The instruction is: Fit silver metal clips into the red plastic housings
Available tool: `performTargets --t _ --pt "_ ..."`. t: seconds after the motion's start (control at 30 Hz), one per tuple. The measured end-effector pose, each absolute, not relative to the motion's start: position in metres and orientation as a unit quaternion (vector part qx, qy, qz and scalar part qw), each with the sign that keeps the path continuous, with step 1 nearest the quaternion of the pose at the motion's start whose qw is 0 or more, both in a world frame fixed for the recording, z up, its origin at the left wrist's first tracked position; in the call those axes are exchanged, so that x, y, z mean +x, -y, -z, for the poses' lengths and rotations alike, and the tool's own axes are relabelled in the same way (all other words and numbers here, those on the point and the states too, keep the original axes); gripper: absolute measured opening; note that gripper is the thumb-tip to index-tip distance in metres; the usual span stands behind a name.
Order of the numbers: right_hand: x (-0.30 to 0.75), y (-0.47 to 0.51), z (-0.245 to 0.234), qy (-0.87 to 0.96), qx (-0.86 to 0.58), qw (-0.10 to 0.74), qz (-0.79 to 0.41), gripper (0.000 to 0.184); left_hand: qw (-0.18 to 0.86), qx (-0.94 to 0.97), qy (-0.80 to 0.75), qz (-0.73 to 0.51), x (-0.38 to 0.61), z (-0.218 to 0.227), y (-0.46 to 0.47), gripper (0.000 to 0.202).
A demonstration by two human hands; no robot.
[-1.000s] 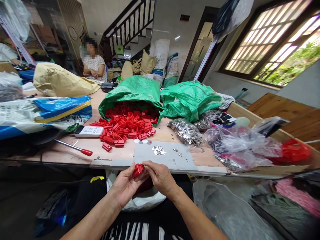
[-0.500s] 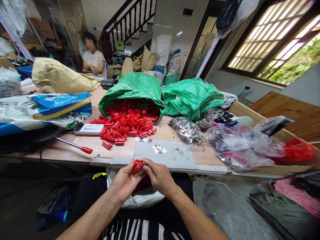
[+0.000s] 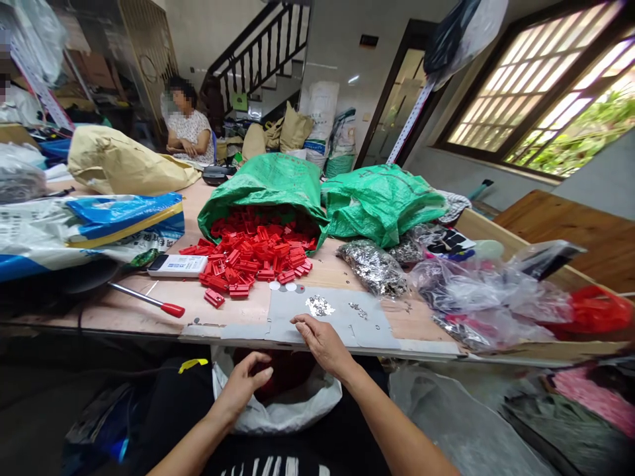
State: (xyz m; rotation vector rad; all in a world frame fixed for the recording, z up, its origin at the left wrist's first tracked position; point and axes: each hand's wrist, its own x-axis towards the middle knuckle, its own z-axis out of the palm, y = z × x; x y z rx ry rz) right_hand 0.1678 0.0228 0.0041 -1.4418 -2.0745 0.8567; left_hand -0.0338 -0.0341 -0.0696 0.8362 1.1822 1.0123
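My left hand is over the mouth of a white sack below the table edge, thumb and fingers apart, holding nothing. Red material shows darkly inside the sack. At the table's front edge, over a grey sheet, my right hand stretches its fingers forward, with nothing visible in them. Just beyond its fingertips lies a pile of small shiny metal pieces, with a smaller scatter of metal pieces to the right. Red plastic parts spill from a green woven sack.
A screwdriver-like tool with a red tip and a white box lie left. A second green sack, a bag of metal pieces and clear plastic bags stand right. A person sits across the table.
The red plastic part is gone from my hands. My left hand has dropped toward the white sack and opened; my right hand has separated from it, toward the metal pieces. The view has shifted slightly.
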Motion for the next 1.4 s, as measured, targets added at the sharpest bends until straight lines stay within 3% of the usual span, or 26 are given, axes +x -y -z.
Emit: performTargets --t 0.13,0.27,0.4,0.6,0.77,0.87,0.93,1.03,1.13,1.2,1.27,1.33,1.4 --pt "0.163 -0.051 -0.008 0.778 -0.559 0.180 -0.221 0.031 0.613 0.393 -0.543 -0.419 -0.042 0.094 0.034 0.032" --pt "0.145 -0.087 -0.016 0.791 -0.591 0.089 -0.131 0.043 0.590 0.443 -0.549 -0.394 -0.042 0.101 0.034 0.028" --pt "0.126 -0.121 -0.021 0.788 -0.603 0.065 -0.104 0.050 0.578 0.471 -0.554 -0.371 -0.042 0.099 0.033 0.025" --pt "0.124 -0.138 -0.028 0.792 -0.596 0.067 -0.113 0.028 0.634 0.403 -0.530 -0.392 -0.046 0.076 0.034 0.029" --pt "0.134 -0.093 -0.035 0.820 -0.533 0.103 -0.179 0.018 0.769 0.244 -0.423 -0.414 -0.045 0.047 0.036 0.034" --pt "0.137 -0.051 -0.036 0.843 -0.375 0.148 -0.355 0.018 0.818 0.147 -0.357 -0.426 -0.042 0.035 0.034 0.041" --pt "0.139 -0.027 -0.037 0.844 -0.323 0.142 -0.404 0.020 0.838 0.119 -0.329 -0.420 -0.040 0.032 0.034 0.040" --pt "0.146 -0.009 -0.036 0.840 -0.316 0.135 -0.420 0.024 0.851 0.114 -0.313 -0.406 -0.036 0.032 0.036 0.035" --pt "0.159 -0.013 -0.031 0.816 -0.346 0.143 -0.442 0.029 0.844 0.110 -0.331 -0.407 -0.034 0.032 0.040 0.044" --pt "0.167 -0.027 -0.026 0.803 -0.408 0.160 -0.404 0.027 0.837 0.100 -0.347 -0.412 -0.034 0.032 0.042 0.048" --pt "0.173 -0.048 -0.023 0.796 -0.508 0.172 -0.282 0.020 0.833 0.097 -0.353 -0.415 -0.033 0.031 0.044 0.052" --pt "0.174 -0.071 -0.020 0.779 -0.589 0.140 -0.160 0.019 0.835 0.100 -0.353 -0.411 -0.032 0.029 0.046 0.053" --pt "0.171 -0.092 -0.018 0.766 -0.618 0.122 -0.130 0.021 0.833 0.101 -0.358 -0.409 -0.031 0.027 0.047 0.055"
